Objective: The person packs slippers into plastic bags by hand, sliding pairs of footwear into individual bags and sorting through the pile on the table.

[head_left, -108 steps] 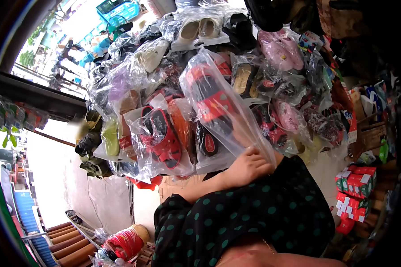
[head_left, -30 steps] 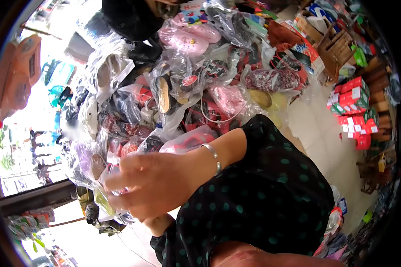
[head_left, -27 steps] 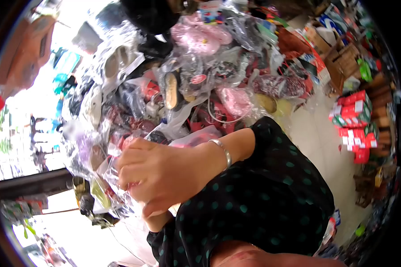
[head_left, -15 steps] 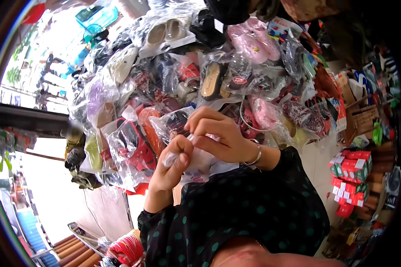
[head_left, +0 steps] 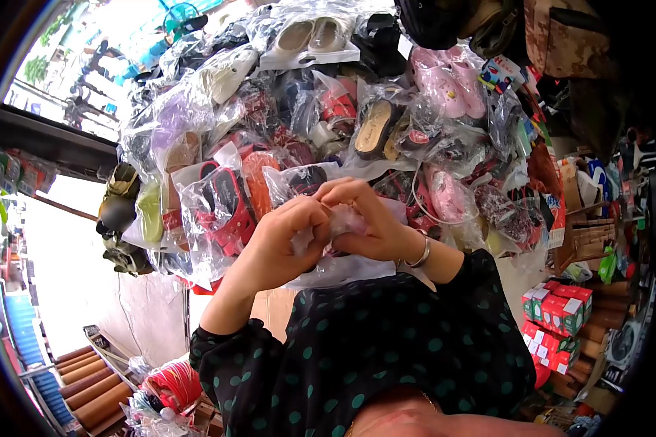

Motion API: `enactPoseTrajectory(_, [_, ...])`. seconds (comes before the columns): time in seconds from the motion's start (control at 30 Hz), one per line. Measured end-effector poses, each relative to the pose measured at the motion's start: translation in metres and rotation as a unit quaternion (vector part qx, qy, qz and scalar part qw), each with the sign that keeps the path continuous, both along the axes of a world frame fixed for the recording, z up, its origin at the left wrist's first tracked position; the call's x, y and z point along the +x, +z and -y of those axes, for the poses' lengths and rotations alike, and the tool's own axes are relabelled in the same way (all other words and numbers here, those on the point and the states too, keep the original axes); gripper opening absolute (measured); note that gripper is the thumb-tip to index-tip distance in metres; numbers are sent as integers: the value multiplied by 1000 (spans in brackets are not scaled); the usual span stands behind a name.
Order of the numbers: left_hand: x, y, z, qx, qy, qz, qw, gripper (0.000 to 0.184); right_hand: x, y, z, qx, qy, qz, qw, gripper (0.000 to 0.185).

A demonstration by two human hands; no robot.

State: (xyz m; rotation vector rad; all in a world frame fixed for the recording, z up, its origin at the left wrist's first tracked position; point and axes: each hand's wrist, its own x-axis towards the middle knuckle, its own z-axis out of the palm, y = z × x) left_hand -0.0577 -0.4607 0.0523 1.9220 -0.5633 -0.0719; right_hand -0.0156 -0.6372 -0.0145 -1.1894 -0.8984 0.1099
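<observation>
Near the middle, my left hand (head_left: 288, 237) has its fingers curled toward the thumb, and its fingertips meet those of my right hand (head_left: 364, 222). My right hand, with a silver bracelet (head_left: 423, 251) at the wrist, is also bent into a pinch. Whatever the fingertips hold is too small to make out. Pale, clear plastic (head_left: 342, 271) shows between and below the hands. Just left of them lies a bagged red and black sandal (head_left: 235, 211). Behind them are a bagged tan-soled shoe (head_left: 375, 130) and bagged pink shoes (head_left: 450, 193).
A large heap of shoes in clear bags spreads ahead, with white shoes (head_left: 312, 35) at the back. Stacked red and white boxes (head_left: 557, 309) stand at the right. Brown rolls (head_left: 98, 397) and a red string bundle (head_left: 173, 384) are at the lower left. A camouflage bag (head_left: 570, 40) hangs upper right.
The red sandal bag held up earliest is no longer raised. Since half a second ago, the fingertips have come together and my left hand has turned, its fingers curling inward. The view has shifted slightly.
</observation>
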Motion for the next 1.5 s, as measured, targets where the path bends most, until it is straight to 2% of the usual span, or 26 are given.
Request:
enactPoseTrajectory(0.03, [-2, 1, -1, 27, 20, 17, 999, 25, 4, -3, 1, -37, -8, 67, 997, 48])
enactPoseTrajectory(0.07, [-2, 0, 0, 28, 23, 17, 999, 25, 3, -4, 0, -36, -5, 67, 997, 48])
enactPoseTrajectory(0.13, [-2, -6, 4, 92, 87, 204, 971, 25, -2, -5, -2, -48, -13, -8, 999, 42])
enactPoseTrajectory(0.17, [-2, -13, 6, 72, 119, 235, 962, 28, -3, -5, -4, -47, -14, -9, 999, 42])
enactPoseTrajectory(0.2, [-2, -22, 8, 72, 118, 235, 962, 28, -5, -5, -8, -48, -36, -25, 998, 39])
enactPoseTrajectory(0.27, [-1, -38, 14, -12, 204, 255, 945, 32, -7, -7, -16, -49, -61, -41, 996, 36])
enactPoseTrajectory(0.33, [4, -46, 15, 8, 218, 282, 934, 35, -9, -17, -24, -16, -107, -81, 991, 28])
enactPoseTrajectory(0.4, [14, -56, 13, 72, 298, 347, 886, 35, -17, -25, -32, -7, -116, -85, 990, 25])
enactPoseTrajectory(0.47, [25, -67, 12, 66, 296, 366, 880, 36, -19, -25, -32, 3, -123, -84, 989, 22])
enactPoseTrajectory(0.57, [31, -74, 17, 18, 330, 380, 864, 38, -16, -22, -23, -44, -122, -45, 991, 17])
enactPoseTrajectory(0.67, [35, -86, 20, -40, 346, 401, 847, 38, -13, -21, -17, -41, -62, -115, 991, 13])
enactPoseTrajectory(0.7, [35, -85, 23, -40, 345, 402, 847, 38, -11, -11, -15, 0, -14, -207, 978, 12])
enactPoseTrajectory(0.73, [33, -82, 26, -58, 354, 407, 840, 28, -8, -4, -13, 42, 34, -297, 953, 11])
enactPoseTrajectory(0.77, [30, -78, 29, -76, 363, 411, 833, 21, -3, -1, -12, 43, 34, -297, 953, 11])
enactPoseTrajectory(0.8, [25, -71, 27, -74, 362, 410, 834, 21, 5, 2, -10, 13, 49, -278, 959, 15])
enactPoseTrajectory(0.87, [13, -58, 19, 67, 324, 389, 860, 24, 19, 8, -4, -17, 62, -256, 965, 21])
enactPoseTrajectory(0.93, [5, -54, 20, 50, 315, 349, 881, 25, 27, 17, 6, -155, 88, -113, 978, 35])
enactPoseTrajectory(0.97, [4, -53, 22, 32, 304, 342, 889, 24, 28, 22, 8, -181, 152, -184, 954, 38])
enactPoseTrajectory(1.0, [1, -53, 22, 14, 293, 334, 896, 23, 27, 21, 8, -182, 151, -185, 954, 38])
enactPoseTrajectory(1.07, [-4, -53, 18, 27, 283, 322, 903, 21, 24, 19, 6, -157, 248, -279, 914, 34])
enactPoseTrajectory(1.2, [-12, -49, 13, 20, 258, 306, 916, 20, 23, 13, 10, -98, 249, -202, 942, 32])
enactPoseTrajectory(1.3, [-17, -42, 6, 116, 158, 349, 916, 23, 17, 26, 15, -103, 229, -205, 946, 32])
enactPoseTrajectory(1.33, [-19, -38, 3, 116, 159, 350, 916, 23, 14, 29, 17, -108, 214, -188, 952, 32])
enactPoseTrajectory(1.4, [-27, -34, -4, 175, 102, 355, 913, 25, 9, 27, 26, -131, 208, -191, 950, 30])
enactPoseTrajectory(1.43, [-31, -40, -9, 185, 83, 352, 914, 27, 8, 21, 32, -154, 216, -231, 936, 29])
enactPoseTrajectory(1.5, [-41, -57, -18, 202, 54, 301, 930, 26, 7, 13, 44, -190, 223, -272, 917, 27])
